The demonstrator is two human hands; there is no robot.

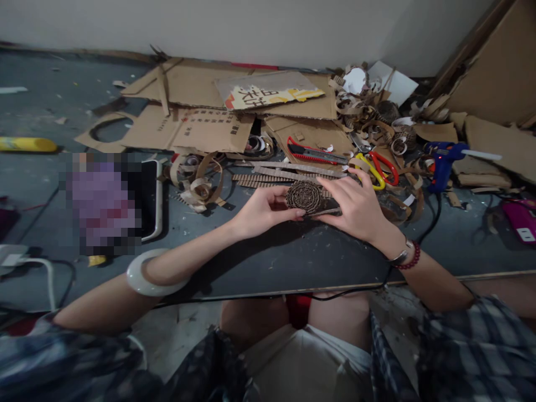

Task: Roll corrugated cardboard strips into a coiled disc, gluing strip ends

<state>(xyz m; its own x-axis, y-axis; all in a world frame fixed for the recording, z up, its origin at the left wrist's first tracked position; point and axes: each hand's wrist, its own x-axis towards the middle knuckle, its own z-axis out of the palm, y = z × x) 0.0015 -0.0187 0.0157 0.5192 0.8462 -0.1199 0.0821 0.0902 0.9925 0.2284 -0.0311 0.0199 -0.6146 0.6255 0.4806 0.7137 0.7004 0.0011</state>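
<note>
A tightly wound coil of corrugated cardboard [304, 197] is held just above the grey table, its spiral face turned up toward me. My left hand [266, 211] grips the coil's left side, with the thumb along the near edge. Closed on the coil's right side, my right hand [355, 204] has its fingers and thumb around the loose end of the cardboard strip [329, 211]. Just behind the coil lie several cut corrugated cardboard strips [263, 180]. Beyond them rests a red box cutter [316, 152], beside scissors with yellow and red handles [383, 169].
A blue glue gun [444, 162] with a white glue stick stands at right, its black cord running to the table's front edge. Cardboard sheets [209, 128] and curled scraps [205, 178] lie behind my hands. A phone [154, 198] lies at left near a yellow tube [27, 144].
</note>
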